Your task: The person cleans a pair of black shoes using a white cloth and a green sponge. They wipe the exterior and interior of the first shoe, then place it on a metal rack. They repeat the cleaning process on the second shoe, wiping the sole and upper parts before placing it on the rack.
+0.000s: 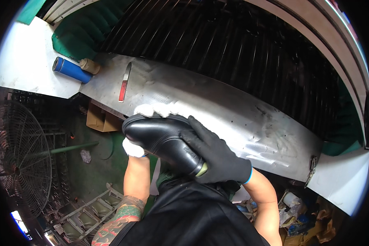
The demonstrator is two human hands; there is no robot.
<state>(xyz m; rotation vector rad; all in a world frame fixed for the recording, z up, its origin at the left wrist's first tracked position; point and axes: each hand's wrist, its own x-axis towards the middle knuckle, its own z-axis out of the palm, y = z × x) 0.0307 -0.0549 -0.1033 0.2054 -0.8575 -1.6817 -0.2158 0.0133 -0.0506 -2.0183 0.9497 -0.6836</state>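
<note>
A glossy black leather shoe point(153, 133) is held up in front of my body, its rounded toe to the left. My left hand point(134, 147), in a white glove, grips the toe end; its fingertips show over the far edge and the rest lies behind the shoe. My right hand point(217, 158), in a black glove with a blue cuff edge, is wrapped over the heel end and opening. A small yellow-green patch point(202, 169) shows at the heel beside that glove. Beyond the shoe, a knife point(124, 84) with a red handle rests on the metal ledge point(229, 119).
Dark ribbed slats point(233, 53) lie beyond the ledge. A blue cylinder point(71, 69) and a tan roll point(89, 65) sit at its left end. A metal hand tool point(311, 170) hangs at the right edge. A large fan point(22, 160) and a cardboard box point(102, 119) stand at left.
</note>
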